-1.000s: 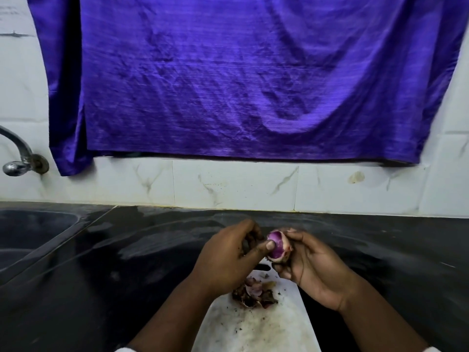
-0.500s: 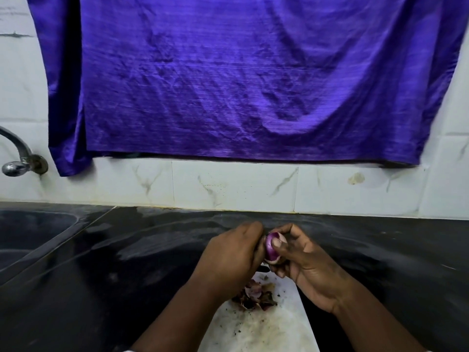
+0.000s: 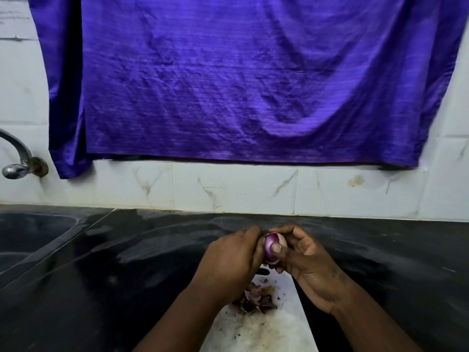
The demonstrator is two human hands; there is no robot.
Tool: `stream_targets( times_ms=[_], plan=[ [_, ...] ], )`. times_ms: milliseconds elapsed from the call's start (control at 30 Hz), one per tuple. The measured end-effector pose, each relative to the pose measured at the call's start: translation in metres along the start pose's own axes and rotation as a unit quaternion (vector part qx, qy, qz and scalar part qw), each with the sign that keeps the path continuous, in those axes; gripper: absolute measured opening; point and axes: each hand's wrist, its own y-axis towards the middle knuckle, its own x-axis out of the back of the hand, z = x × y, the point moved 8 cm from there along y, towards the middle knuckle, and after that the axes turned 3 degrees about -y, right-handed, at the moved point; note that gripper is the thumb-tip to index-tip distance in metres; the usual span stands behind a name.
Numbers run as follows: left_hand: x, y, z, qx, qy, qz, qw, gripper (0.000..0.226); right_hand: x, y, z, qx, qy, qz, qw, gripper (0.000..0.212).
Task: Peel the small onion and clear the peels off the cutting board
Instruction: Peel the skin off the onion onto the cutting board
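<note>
Black and glossy, the surface (image 3: 121, 262) ran under a white tiled wall hung with a purple cloth (image 3: 253, 80), and a white cutting board (image 3: 264, 329) lay on it at the near edge. Directly above the far end of that board, the small onion (image 3: 272, 246) was held in the air between both hands, well clear of the board. The right hand (image 3: 304, 265) carried it: its thumb pressed across the onion's near face and its fingers curled round the far side, a narrow grip closed on the bulb. The left hand (image 3: 231, 260) was closed in against the onion's left side, fingertips bunched at the skin there; whether they had a flap of skin pinched could not be told. The onion's long axis stood roughly upright, with pale loose skin showing at its top and bottom. The next pull would likely be the left hand's, drawing leftward and down from the bulb while the right steadied it. On the board, just below the hands, the peels (image 3: 256, 298) lay in a small heap, with dark crumbs scattered nearer the person. Clearing was not yet begun.
</note>
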Motion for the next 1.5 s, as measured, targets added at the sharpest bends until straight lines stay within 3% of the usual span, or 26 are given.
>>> stream_targets(
  times_ms=[267, 400, 700, 900, 1167, 1500],
  plan=[
    [0.0, 0.002, 0.002, -0.002, -0.021, 0.009, 1.0, 0.021, 0.001, 0.0, 0.004, 0.026, -0.014, 0.012, 1.0, 0.06],
    [0.002, 0.001, 0.011, 0.014, -0.079, -0.035, 0.996, 0.022, -0.001, -0.001, 0.007, 0.028, -0.008, 0.027, 0.999, 0.065],
    [-0.004, 0.001, 0.023, 0.057, -0.099, -0.042, 0.993, 0.027, -0.007, -0.001, 0.004, 0.015, 0.024, 0.076, 0.997, 0.047],
    [0.007, -0.001, 0.059, 0.163, -0.12, -0.066, 0.977, 0.03, -0.004, -0.002, 0.01, 0.03, 0.052, 0.089, 0.994, 0.051],
    [0.003, -0.003, 0.041, 0.135, -0.097, 0.02, 0.986, 0.033, 0.007, 0.003, -0.005, -0.021, 0.025, 0.005, 0.999, 0.033],
    [0.001, -0.003, 0.019, 0.074, -0.119, -0.021, 0.99, 0.037, 0.003, 0.0, -0.005, -0.04, -0.004, -0.011, 0.999, 0.031]
  ],
)
